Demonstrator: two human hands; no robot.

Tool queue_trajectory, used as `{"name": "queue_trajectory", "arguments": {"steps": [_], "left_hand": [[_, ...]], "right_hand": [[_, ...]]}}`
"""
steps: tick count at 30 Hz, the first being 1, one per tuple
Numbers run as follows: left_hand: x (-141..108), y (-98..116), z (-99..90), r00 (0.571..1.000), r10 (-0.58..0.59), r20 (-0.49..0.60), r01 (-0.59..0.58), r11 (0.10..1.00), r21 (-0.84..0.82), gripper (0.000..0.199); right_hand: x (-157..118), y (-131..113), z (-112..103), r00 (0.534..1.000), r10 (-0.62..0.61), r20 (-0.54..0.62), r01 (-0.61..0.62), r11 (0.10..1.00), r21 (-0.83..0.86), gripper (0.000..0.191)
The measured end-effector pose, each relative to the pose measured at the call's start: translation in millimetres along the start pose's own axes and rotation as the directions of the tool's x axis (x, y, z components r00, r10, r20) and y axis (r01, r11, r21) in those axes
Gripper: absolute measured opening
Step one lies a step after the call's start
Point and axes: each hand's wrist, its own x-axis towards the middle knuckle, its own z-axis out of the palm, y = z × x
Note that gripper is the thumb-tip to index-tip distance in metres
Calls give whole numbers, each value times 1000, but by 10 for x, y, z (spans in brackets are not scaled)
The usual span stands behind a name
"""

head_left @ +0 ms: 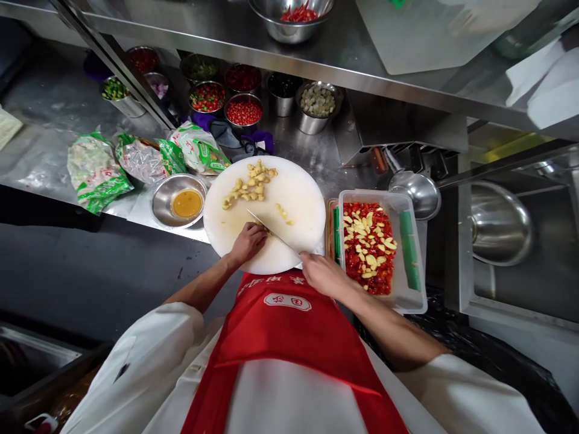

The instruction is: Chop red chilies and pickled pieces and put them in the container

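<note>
Stainless-steel worktop (289, 144) seen from above, with a round white plastic cutting board (312, 211) at its front edge. The right hand (323, 274) is closed round the handle of a long-bladed steel knife (281, 242) near the board's lower right edge; the blade slants across the board, tip towards the upper left. The left hand (249, 242) rests towards the board's lower left edge, fingers curled beside the blade — whether they pinch a piece cannot be told. Knobbly pale-yellow root pieces (256, 172), ginger-like, lie near the board's upper left edge; a few small pale-yellow cut bits (282, 212) lie right of the blade's tip.

Just beyond the board's right edge stands a rectangular clear plastic box (420, 289) of glossy red chopped chillies (382, 286), topped with thin pale-yellow slices (371, 260). A round steel ladle (415, 193) lies by the box's far right corner. Beside the board's left edge, a shallow steel bowl (158, 208) contains amber liquid (187, 204); behind it lie green-and-white plastic bags (199, 147). Towards the worktop's back edge stand round metal containers — one with finely cut red pieces (244, 113), another with pale greenish chunks (318, 100).
</note>
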Motion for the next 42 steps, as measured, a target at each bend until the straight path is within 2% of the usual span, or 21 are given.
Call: {"name": "queue_trajectory", "arguments": {"steps": [7,11,17,23,27,31,35,39,42], "left_hand": [[-11,-20,43,1000,-14,2,14,1000,-23,18],[-14,-16,58,1000,-8,-12,8,1000,-12,17],[-12,-10,44,1000,-25,3,25,1000,-4,18],[-5,-10,45,999,-32,7,32,999,-15,18],[-11,-17,52,998,-52,20,52,998,-26,18],[-59,-41,42,999,-46,-18,45,998,-42,16],[-109,-50,33,994,-52,-93,47,997,-53,15],[-116,-39,40,993,-100,-65,96,994,-58,17],[-106,-36,40,992,-113,-53,110,992,-62,19]], "right_hand": [[-32,-23,34,999,33,8,-33,999,37,21],[-77,-6,59,1000,7,-23,-5,998,60,20],[15,-81,75,998,54,20,-56,994,93,20],[-186,-15,36,999,49,10,-50,995,92,22],[-22,-84,111,994,88,58,-95,987,127,20],[136,-133,136,995,97,7,-97,986,137,18],[-64,-70,74,995,90,-42,-85,991,104,19],[-266,-62,15,996,86,7,-86,994,71,21],[-242,-107,16,998,52,28,-54,996,74,22]]}}
